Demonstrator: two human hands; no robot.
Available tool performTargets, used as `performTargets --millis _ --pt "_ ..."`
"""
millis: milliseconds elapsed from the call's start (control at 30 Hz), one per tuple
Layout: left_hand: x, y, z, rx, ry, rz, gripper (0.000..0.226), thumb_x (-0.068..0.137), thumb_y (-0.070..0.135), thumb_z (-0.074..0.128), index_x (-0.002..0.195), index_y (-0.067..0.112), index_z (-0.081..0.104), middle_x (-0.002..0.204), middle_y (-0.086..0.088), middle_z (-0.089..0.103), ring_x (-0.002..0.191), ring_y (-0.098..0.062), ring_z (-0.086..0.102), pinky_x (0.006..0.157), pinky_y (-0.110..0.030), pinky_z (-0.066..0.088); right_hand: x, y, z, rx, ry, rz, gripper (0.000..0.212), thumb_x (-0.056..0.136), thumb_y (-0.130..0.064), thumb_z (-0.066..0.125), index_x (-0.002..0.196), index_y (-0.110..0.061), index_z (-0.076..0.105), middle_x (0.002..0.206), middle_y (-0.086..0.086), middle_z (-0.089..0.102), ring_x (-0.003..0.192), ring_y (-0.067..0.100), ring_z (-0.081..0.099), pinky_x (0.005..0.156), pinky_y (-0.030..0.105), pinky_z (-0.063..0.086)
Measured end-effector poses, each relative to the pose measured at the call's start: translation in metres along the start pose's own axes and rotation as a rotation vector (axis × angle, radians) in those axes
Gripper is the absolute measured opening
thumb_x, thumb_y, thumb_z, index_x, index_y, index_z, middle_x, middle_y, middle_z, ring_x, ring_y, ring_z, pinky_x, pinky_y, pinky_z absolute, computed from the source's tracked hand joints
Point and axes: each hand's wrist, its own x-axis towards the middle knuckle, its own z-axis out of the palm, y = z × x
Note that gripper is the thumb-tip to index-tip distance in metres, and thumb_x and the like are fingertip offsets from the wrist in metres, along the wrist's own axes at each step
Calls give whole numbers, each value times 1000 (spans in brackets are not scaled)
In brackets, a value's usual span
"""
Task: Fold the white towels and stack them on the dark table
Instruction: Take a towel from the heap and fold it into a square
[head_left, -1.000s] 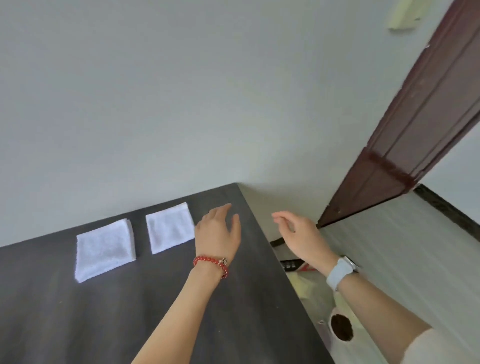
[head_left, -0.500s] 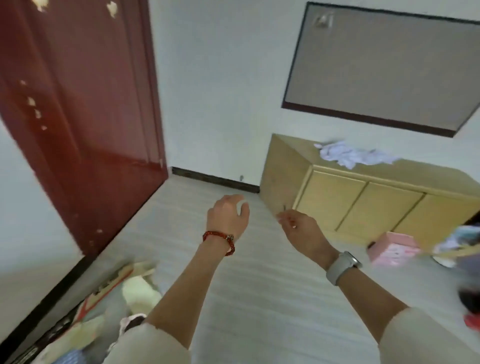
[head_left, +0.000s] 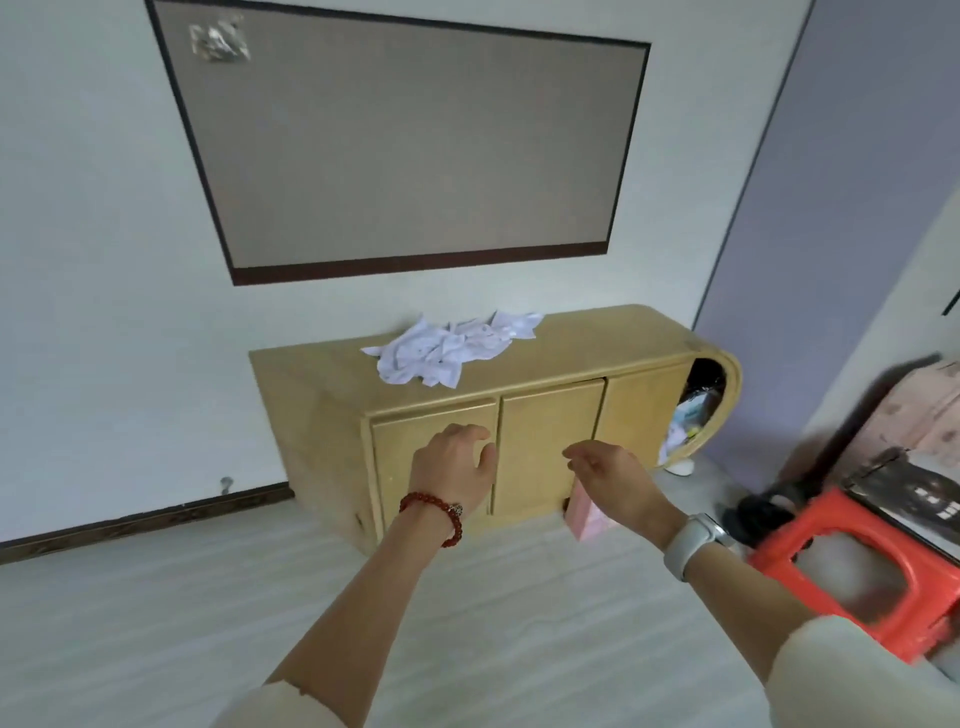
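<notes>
both hands out front in mid-air, holding nothing. left hand (head_left: 456, 467) fingers loosely curled, red bead bracelet (head_left: 435, 512) on wrist. right hand (head_left: 618, 480) relaxed, fingers slightly bent, white watch (head_left: 691, 544) on wrist. white towels (head_left: 451, 348) in crumpled unfolded pile on top of wooden cabinet (head_left: 545, 431), against wall under grey board (head_left: 410, 140). pink box (head_left: 587, 517) on floor at cabinet base. red stool (head_left: 852, 566) at right, blurred.
</notes>
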Motion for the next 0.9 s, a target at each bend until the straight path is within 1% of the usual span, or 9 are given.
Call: performTargets --millis 67,200,333,433,533,600,700,833,900 --pt "78 7 17 -11 -5 12 30 93 26 47 117 14 60 119 -3 60 108 -19 56 90 -33 45 70 16 -15 9 -8 22 27 93 -10 43 108 -11 65 104 8 68 91 21 62 77 24 45" --pt "209 34 56 -59 -50 36 23 91 21 49 108 12 62 105 -7 63 98 -22 59 84 -35 48 177 52 -53 45 22 83 26 92 -9 45 107 -10 65 102 7 69 98 22 62 81 22 43" --pt "317 60 119 -46 -128 52 21 91 22 48 105 14 61 103 -5 62 95 -22 58 82 -36 47 271 108 -84 50 37 140 25 91 -9 46 107 -10 66 101 7 69 97 23 62 84 25 44" --pt "393 70 175 -66 -138 35 23 90 22 49 107 14 61 105 -5 61 100 -23 57 86 -37 47 350 158 -101 52 37 148 25 91 -9 47 106 -9 66 98 10 69 96 27 62 83 28 46" --pt "461 67 228 -115 -111 -67 26 90 22 50 114 14 60 115 -3 60 105 -20 56 93 -37 45 428 205 -111 37 -8 130 24 91 -9 47 105 -10 66 94 9 69 91 24 63 70 21 41" --pt "499 62 259 -165 -62 -166 25 90 20 53 111 13 61 116 -4 61 104 -20 57 94 -37 45 478 232 -114 25 -62 115 24 90 -8 47 105 -10 65 92 8 69 89 23 63 70 21 40" --pt "541 53 296 -170 -16 -285 22 90 20 53 109 14 62 115 -2 62 102 -19 58 93 -36 45 545 263 -106 26 -141 107 24 89 -7 47 105 -8 65 90 7 69 85 23 63 76 26 46" --pt "579 23 337 -155 -13 -415 24 90 17 52 111 15 61 117 -1 59 104 -18 57 91 -30 44 623 292 -71 -11 -265 94 24 90 -8 47 108 -10 64 89 5 69 74 17 59 66 22 40" --pt "595 2 359 -125 -32 -481 26 90 18 50 115 15 59 122 -2 56 109 -19 53 93 -30 43 658 304 -46 -34 -328 72 25 91 -9 46 109 -11 63 92 5 69 66 12 55 63 21 38"
